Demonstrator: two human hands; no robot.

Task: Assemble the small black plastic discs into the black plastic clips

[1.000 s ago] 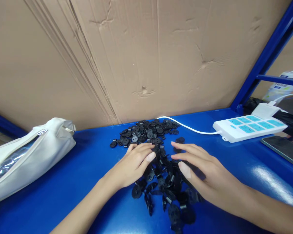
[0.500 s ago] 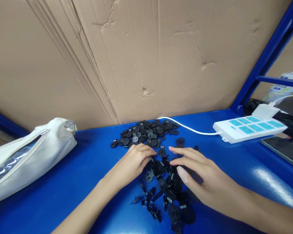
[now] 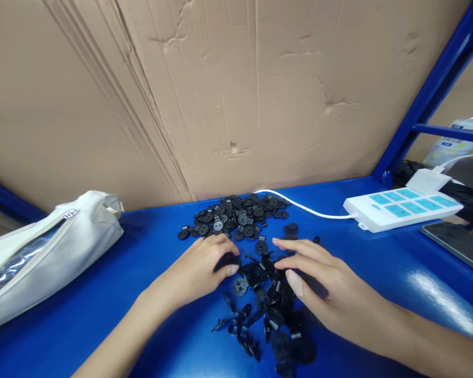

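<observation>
Curves left hand (image 3: 205, 262) narrowly beside black discs (image 3: 262, 298); cannot tell if gripping any. Spreads right hand (image 3: 335, 283) wide, with discs jumbled between both grips. Could snag and scatter overlapping discs by sweeping too fast.

I see a glossy blue tabletop (image 3: 173, 346) running across the lower half of the frame, a streak of light shining off it toward the lower right. A pale zippered pouch (image 3: 71, 257) lies along the left edge, its opening showing something clear and shiny. Near the middle, a spread pile of black perforated discs (image 3: 240, 216) sits at the back, and a looser, more jumbled heap (image 3: 262, 300) fills the lower middle, with a single disc (image 3: 261, 247) between them. At the right rest a white power strip (image 3: 404, 209) with turquoise sockets, its white cable (image 3: 319, 212) curving leftward, and a dark smartphone (image 3: 457, 245).
</observation>
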